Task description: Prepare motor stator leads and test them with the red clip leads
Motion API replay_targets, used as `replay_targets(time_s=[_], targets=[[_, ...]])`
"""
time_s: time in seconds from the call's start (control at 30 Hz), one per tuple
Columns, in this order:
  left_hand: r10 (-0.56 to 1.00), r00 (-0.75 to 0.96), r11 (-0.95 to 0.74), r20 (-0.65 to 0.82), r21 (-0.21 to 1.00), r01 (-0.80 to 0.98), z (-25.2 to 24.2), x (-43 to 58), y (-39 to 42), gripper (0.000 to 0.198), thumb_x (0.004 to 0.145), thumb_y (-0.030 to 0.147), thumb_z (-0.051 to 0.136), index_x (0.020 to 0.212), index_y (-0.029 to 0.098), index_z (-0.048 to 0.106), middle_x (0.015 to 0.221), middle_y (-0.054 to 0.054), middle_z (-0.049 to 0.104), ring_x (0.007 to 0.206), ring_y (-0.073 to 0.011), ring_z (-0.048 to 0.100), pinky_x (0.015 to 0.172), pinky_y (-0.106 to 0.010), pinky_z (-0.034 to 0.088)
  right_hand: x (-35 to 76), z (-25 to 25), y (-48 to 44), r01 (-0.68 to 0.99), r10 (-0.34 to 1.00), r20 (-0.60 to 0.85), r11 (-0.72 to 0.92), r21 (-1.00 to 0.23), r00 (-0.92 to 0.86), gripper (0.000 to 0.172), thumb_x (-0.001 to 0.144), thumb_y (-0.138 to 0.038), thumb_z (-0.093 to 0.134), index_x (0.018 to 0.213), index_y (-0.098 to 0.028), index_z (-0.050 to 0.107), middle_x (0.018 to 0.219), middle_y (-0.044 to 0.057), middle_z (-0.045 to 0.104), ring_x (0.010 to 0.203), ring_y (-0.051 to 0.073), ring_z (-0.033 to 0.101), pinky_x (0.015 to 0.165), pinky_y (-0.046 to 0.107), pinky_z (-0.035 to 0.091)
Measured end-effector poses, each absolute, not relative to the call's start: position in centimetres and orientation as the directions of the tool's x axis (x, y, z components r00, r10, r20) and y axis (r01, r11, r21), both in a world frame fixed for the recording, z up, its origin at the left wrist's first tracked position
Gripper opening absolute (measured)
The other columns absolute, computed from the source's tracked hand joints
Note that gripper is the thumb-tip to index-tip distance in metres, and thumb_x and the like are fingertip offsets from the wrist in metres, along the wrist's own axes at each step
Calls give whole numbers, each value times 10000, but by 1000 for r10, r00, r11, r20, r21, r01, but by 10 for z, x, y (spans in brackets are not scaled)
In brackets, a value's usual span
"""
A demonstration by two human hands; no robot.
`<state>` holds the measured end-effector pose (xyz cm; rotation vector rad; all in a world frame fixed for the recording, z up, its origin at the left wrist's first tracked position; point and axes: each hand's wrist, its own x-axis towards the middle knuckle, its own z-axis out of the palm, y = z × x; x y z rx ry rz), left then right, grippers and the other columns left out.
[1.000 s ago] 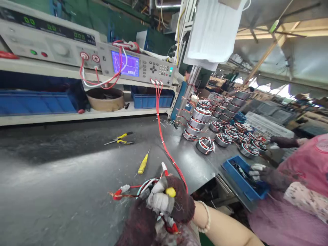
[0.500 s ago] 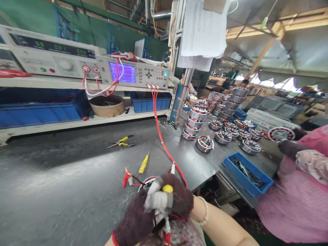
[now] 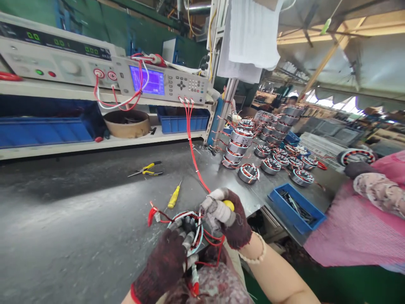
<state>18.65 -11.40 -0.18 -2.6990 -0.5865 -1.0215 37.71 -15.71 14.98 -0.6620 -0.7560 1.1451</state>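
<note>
My left hand (image 3: 169,264), in a dark red knit glove, grips a wound stator ring (image 3: 186,230) with red and white leads at the bench's near edge. My right hand (image 3: 226,215), gloved the same, is closed around a yellow-handled tool (image 3: 229,205) held just right of the stator. Red test leads (image 3: 193,156) run from the tester on the shelf down to clips (image 3: 152,213) hanging on the stator's wires.
A yellow screwdriver (image 3: 174,197) and yellow-handled pliers (image 3: 147,169) lie on the grey bench (image 3: 79,219). Stacked stators (image 3: 240,145) and a blue parts tray (image 3: 295,207) sit to the right. A co-worker in pink (image 3: 357,211) lifts a stator (image 3: 356,156). Testers (image 3: 164,82) stand on the shelf.
My right hand has risen and moved right, off my left hand, uncovering the stator. The co-worker's raised stator has shifted slightly right and higher.
</note>
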Motion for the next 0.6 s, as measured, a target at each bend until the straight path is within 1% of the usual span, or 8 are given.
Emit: replay_targets(time_s=[0.07, 0.17, 0.23, 0.3, 0.37, 0.47, 0.53, 0.6], targets=[[284, 671, -908, 685, -33, 418, 8, 185, -112, 123, 927, 256, 664, 835, 260, 745, 903, -32, 802, 962, -263, 712, 1017, -443, 530, 376, 146, -156, -564, 970, 158, 237, -791, 187, 380, 709, -369, 1022, 882, -222, 717, 748, 19, 780, 442, 69, 508, 393, 156, 407], [290, 630, -916, 721, 18, 401, 14, 186, -110, 157, 925, 225, 626, 807, 255, 725, 846, -31, 783, 911, -252, 699, 988, -429, 524, 379, 143, -156, -571, 972, 157, 229, -789, 173, 375, 718, -378, 1022, 867, -219, 716, 754, 16, 783, 466, 73, 539, 410, 153, 428], [302, 621, -924, 723, 62, 378, 14, 187, -110, 182, 920, 194, 588, 805, 253, 715, 825, -24, 777, 845, -238, 684, 942, -417, 526, 380, 141, -157, -555, 973, 157, 225, -801, 167, 368, 738, -388, 1016, 864, -215, 717, 750, 8, 775, 456, 69, 544, 414, 154, 439], [312, 617, -928, 723, 92, 361, 14, 188, -112, 209, 907, 159, 553, 811, 257, 711, 793, -18, 764, 791, -229, 668, 903, -408, 527, 381, 140, -157, -533, 978, 150, 206, -821, 147, 388, 741, -425, 1020, 863, -209, 721, 753, 9, 772, 470, 77, 580, 435, 162, 471], [321, 604, -925, 729, 106, 364, 16, 188, -113, 216, 900, 146, 544, 805, 265, 698, 767, -17, 748, 792, -229, 671, 901, -406, 537, 381, 140, -158, -515, 980, 151, 197, -835, 130, 408, 741, -467, 1021, 867, -208, 733, 756, 13, 774, 498, 87, 619, 466, 167, 508], [315, 593, -922, 741, 90, 377, 19, 188, -114, 195, 906, 173, 584, 761, 274, 666, 751, -11, 738, 805, -230, 674, 896, -403, 553, 380, 139, -159, -526, 978, 172, 210, -824, 119, 371, 769, -465, 1010, 893, -221, 761, 771, 13, 786, 522, 84, 639, 492, 159, 528], [295, 597, -921, 746, 55, 386, 20, 188, -114, 196, 898, 191, 610, 725, 273, 650, 738, -11, 729, 798, -231, 664, 878, -403, 549, 380, 136, -158, -555, 973, 201, 231, -799, 116, 325, 791, -426, 1000, 913, -232, 771, 795, 14, 797, 520, 79, 633, 481, 152, 516], [290, 591, -912, 753, 30, 408, 19, 188, -114, 186, 874, 182, 619, 710, 266, 647, 747, -15, 730, 821, -234, 660, 895, -404, 537, 379, 132, -158, -573, 966, 230, 258, -778, 122, 287, 809, -390, 988, 922, -235, 774, 803, 15, 801, 508, 77, 618, 462, 149, 497]])
